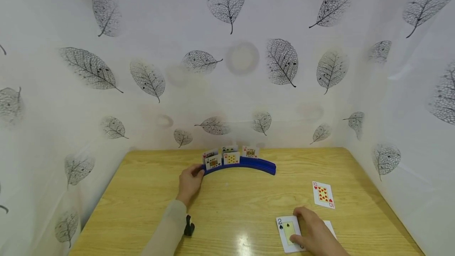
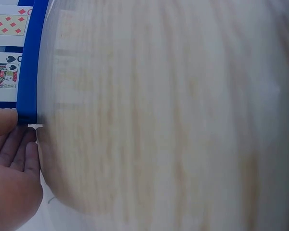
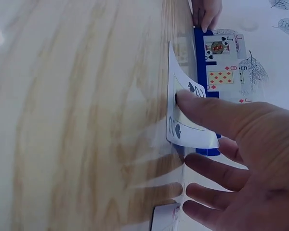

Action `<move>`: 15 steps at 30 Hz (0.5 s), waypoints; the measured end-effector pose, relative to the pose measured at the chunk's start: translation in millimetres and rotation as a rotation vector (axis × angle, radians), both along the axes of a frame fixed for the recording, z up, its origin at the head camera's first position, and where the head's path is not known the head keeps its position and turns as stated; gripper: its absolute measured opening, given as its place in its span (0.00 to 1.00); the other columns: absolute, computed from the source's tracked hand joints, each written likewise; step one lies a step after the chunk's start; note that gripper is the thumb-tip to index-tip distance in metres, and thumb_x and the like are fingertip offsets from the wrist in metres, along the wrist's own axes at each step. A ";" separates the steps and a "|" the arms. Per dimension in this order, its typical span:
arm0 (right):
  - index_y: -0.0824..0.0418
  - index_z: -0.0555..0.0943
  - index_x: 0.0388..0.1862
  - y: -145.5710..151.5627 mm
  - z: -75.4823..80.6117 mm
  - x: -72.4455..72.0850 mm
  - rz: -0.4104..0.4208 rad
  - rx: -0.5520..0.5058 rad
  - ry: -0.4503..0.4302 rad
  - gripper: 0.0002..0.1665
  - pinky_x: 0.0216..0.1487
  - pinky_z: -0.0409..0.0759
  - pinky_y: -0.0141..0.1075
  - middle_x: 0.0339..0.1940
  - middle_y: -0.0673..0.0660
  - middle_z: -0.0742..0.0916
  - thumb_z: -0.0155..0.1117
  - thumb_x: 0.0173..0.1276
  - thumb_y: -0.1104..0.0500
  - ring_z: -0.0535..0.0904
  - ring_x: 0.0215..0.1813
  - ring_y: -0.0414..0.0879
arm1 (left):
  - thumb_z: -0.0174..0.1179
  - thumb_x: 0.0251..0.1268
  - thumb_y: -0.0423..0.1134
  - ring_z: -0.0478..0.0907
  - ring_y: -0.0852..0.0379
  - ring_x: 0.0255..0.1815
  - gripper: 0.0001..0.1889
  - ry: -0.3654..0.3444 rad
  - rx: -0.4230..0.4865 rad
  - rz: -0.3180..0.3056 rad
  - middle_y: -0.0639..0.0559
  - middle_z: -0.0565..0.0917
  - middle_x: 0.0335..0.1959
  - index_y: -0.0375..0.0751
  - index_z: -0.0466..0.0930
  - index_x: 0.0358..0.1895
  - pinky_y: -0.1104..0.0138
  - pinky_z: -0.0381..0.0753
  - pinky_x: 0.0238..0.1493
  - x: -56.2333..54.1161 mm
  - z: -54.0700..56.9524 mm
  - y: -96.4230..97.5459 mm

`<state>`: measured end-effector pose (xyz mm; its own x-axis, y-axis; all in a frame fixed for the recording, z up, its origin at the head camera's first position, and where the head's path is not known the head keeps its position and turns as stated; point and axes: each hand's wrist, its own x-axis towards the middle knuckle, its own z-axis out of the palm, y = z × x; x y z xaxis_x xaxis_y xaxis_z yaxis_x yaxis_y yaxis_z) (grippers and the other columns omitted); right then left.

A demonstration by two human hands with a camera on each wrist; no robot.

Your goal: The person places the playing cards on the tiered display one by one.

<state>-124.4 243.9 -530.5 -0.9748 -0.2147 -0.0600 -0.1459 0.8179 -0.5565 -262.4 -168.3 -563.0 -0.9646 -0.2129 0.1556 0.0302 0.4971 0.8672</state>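
Note:
A curved blue card holder (image 1: 257, 164) lies on the table, with several playing cards upright in its left and middle parts. Its left end is gripped between the thumb and fingers of my left hand (image 1: 190, 183). Nearest that hand is a jack of spades (image 1: 213, 162), with an eight of diamonds (image 1: 232, 158) beside it and more cards behind. At front right, my right hand (image 1: 316, 230) pinches a two of spades (image 3: 183, 120), thumb across its face. The card looks bent in the right wrist view. Part of another card (image 1: 329, 227) shows beyond the right hand.
A ten of hearts (image 1: 323, 194) lies face up on the right side of the wooden table (image 1: 142, 192). A small black object (image 1: 189, 226) is beside the left sleeve. White leaf-patterned sheeting (image 1: 241, 90) rises behind the table and at both sides.

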 end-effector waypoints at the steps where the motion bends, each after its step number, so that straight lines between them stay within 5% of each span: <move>1: 0.55 0.80 0.55 -2.0 1.7 -0.3 -0.023 -0.005 -0.017 0.35 0.59 0.84 0.47 0.53 0.49 0.86 0.89 0.50 0.52 0.81 0.56 0.45 | 0.64 0.73 0.31 0.86 0.37 0.58 0.14 -0.001 -0.001 -0.001 0.35 0.89 0.56 0.32 0.87 0.57 0.46 0.85 0.63 0.3 0.9 0.3; 7: 0.53 0.80 0.52 -8.1 6.7 -2.6 -0.117 -0.037 -0.076 0.28 0.48 0.83 0.41 0.41 0.48 0.88 0.84 0.55 0.62 0.80 0.43 0.40 | 0.63 0.73 0.31 0.86 0.37 0.58 0.14 -0.009 0.001 0.000 0.35 0.89 0.56 0.32 0.86 0.58 0.46 0.85 0.63 1.1 2.9 1.3; 15: 0.56 0.82 0.54 -5.5 8.2 -4.2 -0.118 -0.149 -0.052 0.22 0.40 0.83 0.31 0.36 0.46 0.89 0.77 0.63 0.67 0.82 0.39 0.35 | 0.63 0.74 0.30 0.86 0.37 0.57 0.13 -0.010 -0.001 0.007 0.35 0.89 0.56 0.32 0.87 0.57 0.47 0.86 0.62 1.6 4.9 2.2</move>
